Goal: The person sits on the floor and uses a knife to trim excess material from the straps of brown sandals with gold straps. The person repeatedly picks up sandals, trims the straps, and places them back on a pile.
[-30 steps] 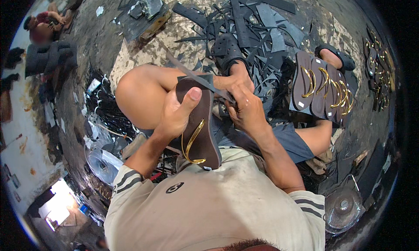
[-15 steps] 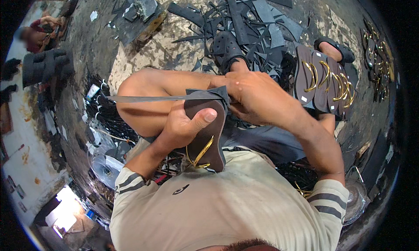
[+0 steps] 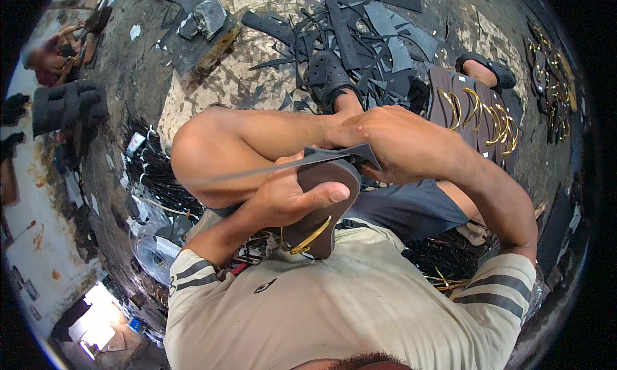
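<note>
My left hand (image 3: 283, 193) is closed around a brown-soled sandal (image 3: 328, 174), its thumb laid across the footbed. The sandal's gold strap (image 3: 313, 235) lies near my shirt. A dark rubber flap (image 3: 363, 154) sticks out past the sole's far end. My right hand (image 3: 395, 142) is closed beside that end, fingers partly hidden. From there a long thin knife blade (image 3: 244, 173), smeared by motion, points left over my bent leg; its handle is out of sight in the right fist.
Dark rubber offcuts (image 3: 373, 42) lie heaped ahead of my clog (image 3: 331, 74). Several gold-strapped sandals (image 3: 472, 106) rest in a row at right, with more sandals (image 3: 549, 81) farther right. A stone block (image 3: 209, 19) sits far left. Another person (image 3: 54, 58) is at the left edge.
The sandal and my left hand have shifted right and slightly nearer. The blade has slid right and tilted, and the rubber flap now stands farther out from the sole. My right elbow has swung outward.
</note>
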A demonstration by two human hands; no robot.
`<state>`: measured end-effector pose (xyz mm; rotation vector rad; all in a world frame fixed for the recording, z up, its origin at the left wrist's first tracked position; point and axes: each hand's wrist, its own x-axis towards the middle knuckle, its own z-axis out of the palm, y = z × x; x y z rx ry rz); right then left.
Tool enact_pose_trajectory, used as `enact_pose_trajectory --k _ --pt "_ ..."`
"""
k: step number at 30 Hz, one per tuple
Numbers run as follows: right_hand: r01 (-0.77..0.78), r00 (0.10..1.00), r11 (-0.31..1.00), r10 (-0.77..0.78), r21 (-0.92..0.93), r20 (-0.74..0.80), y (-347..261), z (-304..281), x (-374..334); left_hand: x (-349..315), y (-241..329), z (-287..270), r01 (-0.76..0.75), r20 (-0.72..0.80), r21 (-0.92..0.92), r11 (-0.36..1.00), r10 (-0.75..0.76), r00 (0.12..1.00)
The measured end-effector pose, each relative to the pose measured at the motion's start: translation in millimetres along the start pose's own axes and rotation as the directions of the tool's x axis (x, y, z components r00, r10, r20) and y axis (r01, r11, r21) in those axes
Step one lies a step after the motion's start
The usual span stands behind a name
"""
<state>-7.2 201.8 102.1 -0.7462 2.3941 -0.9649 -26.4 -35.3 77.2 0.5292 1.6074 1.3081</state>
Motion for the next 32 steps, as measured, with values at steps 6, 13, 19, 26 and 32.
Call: enact_pose_trajectory --k 6,13,19,26,32 --pt "-0.094 0.991 0.988 0.081 0.123 0.107 -1 -23 -5 14 8 -1 0.053 0.065 0.192 0.98 -0.067 0.996" --pt "0.054 0.765 0.626 0.475 0.778 -0.435 31 28 -69 -4 -12 -19 -0.468 -0.185 -0.755 0.459 0.536 0.824" --pt "0.015 0.543 0.913 0.334 0.407 -0.771 16 92 -8 76 -21 37 -0.538 -0.687 -0.548 0.641 0.022 0.726" --pt "-0.345 0.519 0.885 0.458 0.313 -0.722 47 180 -28 69 -42 36 -0.486 -0.627 -0.697 0.528 -0.121 0.769" --pt "-0.21 0.766 0.896 0.399 0.39 -0.503 33 117 3 63 -57 26 -0.5 -0.646 -0.627 0.597 -0.04 0.762"
